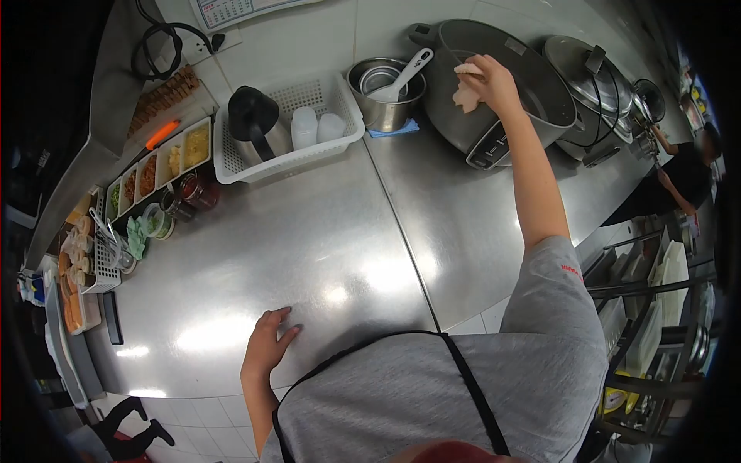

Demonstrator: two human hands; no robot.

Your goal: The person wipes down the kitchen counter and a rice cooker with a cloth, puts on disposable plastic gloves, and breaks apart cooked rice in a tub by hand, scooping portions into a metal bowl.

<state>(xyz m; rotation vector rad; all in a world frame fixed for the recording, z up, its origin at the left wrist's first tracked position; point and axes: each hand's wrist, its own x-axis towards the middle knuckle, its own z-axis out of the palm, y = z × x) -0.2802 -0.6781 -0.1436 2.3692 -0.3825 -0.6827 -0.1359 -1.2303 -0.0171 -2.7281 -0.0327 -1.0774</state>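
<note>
Far left, a row of food containers (183,154) stands along the side of the tabletop (309,231), an orange-handled tool (163,135) lying beside it. Next, a white basket (289,167) holds a dark-topped jug (253,114) and pale cups (305,127).

Nearer the body, the left hand (272,341) is at the front of the tabletop. Its grip is empty, thumb and fingers apart; whether the fingertips bear on the metal cannot be told.

Right of the basket, a steel pot (382,117) carries a white paddle (407,77); a folded blue cloth (394,129) lies by its base.

The right hand (488,79) is raised at the large grey cooker (446,116), which is uncovered. Its grip is closed on a pale cloth (466,97), which hangs over the near side of the cooker's rim. Contact between cloth and cooker cannot be confirmed.

Step in hand, as judged: handling the cloth at the open cooker. The next move would call for a firm pinch and a forearm kept clear of the rim; the left hand is free to steady.

Further right stand a lidded cooker (596,86) and, in the background, another person (687,181).
</note>
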